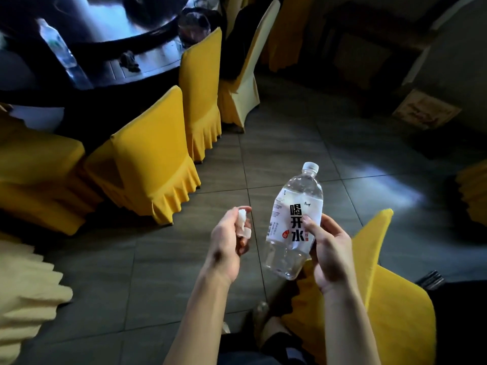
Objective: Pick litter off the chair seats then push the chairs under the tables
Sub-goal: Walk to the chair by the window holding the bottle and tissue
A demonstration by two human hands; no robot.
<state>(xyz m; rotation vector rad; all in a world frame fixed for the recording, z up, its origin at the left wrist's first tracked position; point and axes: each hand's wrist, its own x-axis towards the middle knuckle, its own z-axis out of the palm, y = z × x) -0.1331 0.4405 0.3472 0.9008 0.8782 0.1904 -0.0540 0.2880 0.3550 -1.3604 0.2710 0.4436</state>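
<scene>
My right hand point(326, 248) grips a clear plastic water bottle point(295, 219) with a white label and white cap, held tilted over the floor. My left hand point(229, 238) is closed on a crumpled white tissue point(243, 222). A yellow-covered chair point(382, 299) stands just under my right forearm at the lower right. Two more yellow chairs point(155, 154) point(201, 88) stand with their backs towards me at the dark round table point(147, 72).
Another water bottle point(58, 46) and a dark scrap point(129, 60) lie on the table. A paler chair point(245, 83) stands further back, more yellow chairs point(37, 169) at the left and far right point(474, 191). Grey tiled floor point(290, 143) stretches between the rows.
</scene>
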